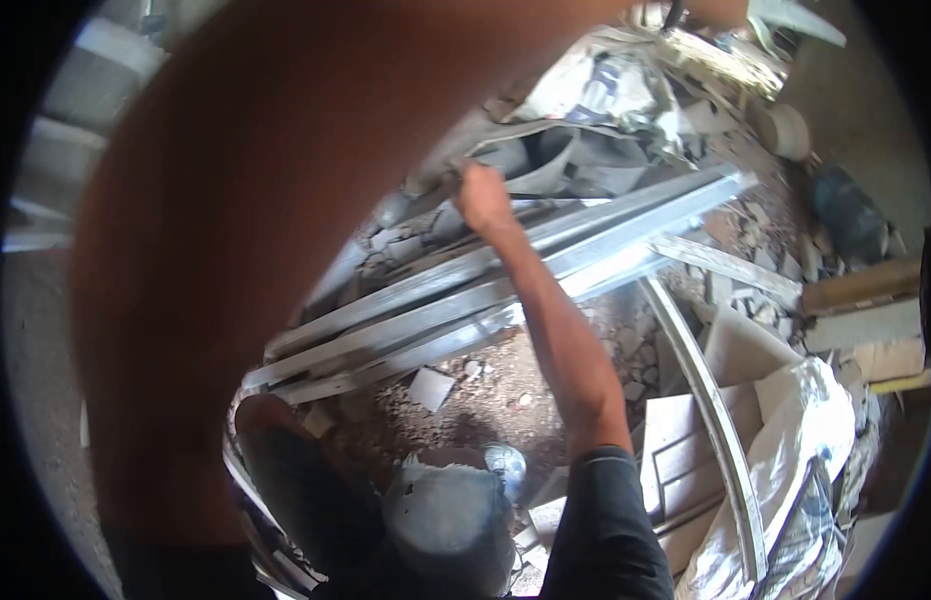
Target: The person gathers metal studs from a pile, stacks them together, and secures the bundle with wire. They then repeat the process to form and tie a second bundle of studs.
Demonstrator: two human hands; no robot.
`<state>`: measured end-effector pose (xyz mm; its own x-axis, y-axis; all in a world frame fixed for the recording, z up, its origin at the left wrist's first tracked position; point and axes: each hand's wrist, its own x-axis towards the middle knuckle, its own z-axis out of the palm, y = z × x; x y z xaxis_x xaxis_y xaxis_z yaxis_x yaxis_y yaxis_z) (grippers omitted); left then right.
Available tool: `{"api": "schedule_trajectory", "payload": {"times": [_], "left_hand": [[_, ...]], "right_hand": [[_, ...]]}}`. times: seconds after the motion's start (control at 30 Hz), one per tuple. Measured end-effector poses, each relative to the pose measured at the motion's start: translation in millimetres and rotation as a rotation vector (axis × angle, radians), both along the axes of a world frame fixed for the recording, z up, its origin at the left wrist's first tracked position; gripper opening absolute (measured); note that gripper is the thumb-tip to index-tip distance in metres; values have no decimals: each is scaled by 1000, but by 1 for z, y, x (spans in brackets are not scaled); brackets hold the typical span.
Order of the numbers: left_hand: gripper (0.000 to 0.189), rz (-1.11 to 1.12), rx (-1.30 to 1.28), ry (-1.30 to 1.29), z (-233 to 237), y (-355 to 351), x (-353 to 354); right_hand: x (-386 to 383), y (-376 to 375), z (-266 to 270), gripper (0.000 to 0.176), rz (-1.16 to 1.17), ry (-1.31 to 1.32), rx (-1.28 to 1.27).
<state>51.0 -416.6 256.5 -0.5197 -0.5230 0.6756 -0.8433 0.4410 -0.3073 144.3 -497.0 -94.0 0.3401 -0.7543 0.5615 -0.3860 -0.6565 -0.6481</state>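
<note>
My right hand is closed in a fist above the far side of a stack of long silvery metal profiles. It is at the near edge of a bent grey sheet; what the fingers grip is hidden. My left arm crosses the view close to the camera, large and blurred. Only part of my left hand shows at the top edge, with its fingers cut off, close to a pale pointed strip and straw-coloured debris.
Broken tile pieces and rubble lie around my knees. A white sack is beyond the profiles. On the right are a curved metal strip, flat pale panels, clear plastic wrapping and a dark rounded object.
</note>
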Motion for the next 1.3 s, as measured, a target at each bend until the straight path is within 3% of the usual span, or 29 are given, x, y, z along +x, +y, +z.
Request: {"api": "schedule_trajectory", "payload": {"times": [0.03, 0.07, 0.1, 0.13, 0.17, 0.23, 0.27, 0.33, 0.4, 0.53, 0.67, 0.73, 0.8, 0.87, 0.93, 0.97, 1.0, 1.07, 1.13, 1.17, 1.2, 1.23, 1.27, 1.3], "left_hand": [[23, -186, -145, 89, -25, 1, -2], [23, -104, 297, 129, -32, -1, -12], [26, -251, 230, 225, -57, -18, -16], [40, -355, 136, 136, -77, -24, -15], [28, -333, 208, 213, -82, -22, -24], [29, -337, 246, 255, -104, -31, -32], [26, -381, 243, 304, -117, -37, -34], [22, -322, 472, 268, -137, -43, -40], [24, -339, 445, 338, -176, -53, -48], [31, -259, 582, 397, -240, -69, -48], [29, -27, 566, 404, -288, -91, -43], [23, -105, 719, 313, -265, -75, -24], [14, -102, 532, 424, -266, -76, -29], [12, -190, 435, 465, -264, -75, -37], [9, -66, 451, 581, -274, -71, -60], [8, 53, 387, 434, -265, -56, -61], [10, 65, 306, 533, -273, -54, -66], [26, 88, 385, 351, -261, -32, -51], [65, 190, 390, 246, -259, -15, -47], [101, 201, 395, 306, -254, -2, -38], [107, 109, 417, 433, -258, 4, -39], [106, 54, 406, 392, -250, 22, -25], [101, -105, 296, 412, -246, 38, -9], [99, -131, 280, 363, -238, 58, 10]], "right_hand": [[-2, 3, -7, 27, 22, 10, -105], [-7, 3, -12, 36, 47, 22, -219], [-15, 16, -5, 42, 50, -26, -97], [-29, 34, 1, 49, 52, -71, 25], [-46, 40, -6, 50, 95, 30, 16], [-88, 66, -9, 53, 227, 275, 97], [-121, 89, 13, 55, 316, 418, 182], [-163, 143, 77, 45, 231, 520, 407], [-193, 167, 104, 48, 101, 404, 423], [-222, 177, 125, 51, -364, 300, 119], [-221, 146, 103, 82, -408, 629, -51], [-225, 126, 78, 95, -395, 568, -122], [-223, 115, 68, 103, -376, 340, -215], [-219, 106, 73, 106, -458, 416, -288], [-236, 75, 61, 105, -470, 348, -397], [-244, 66, 62, 96, -527, 431, -488], [-252, 57, 63, 88, -581, 511, -577], [-273, 37, 61, 87, -588, 731, -538], [-289, 32, 68, 57, -476, 817, -505], [-305, 25, 61, 57, -403, 900, -516], [-316, 21, 52, 57, -331, 987, -522], [-291, 40, 69, 58, -314, 902, -712], [-298, 43, 61, 60, -246, 725, -477], [-320, 42, 51, 59, -230, 776, -549]]}}
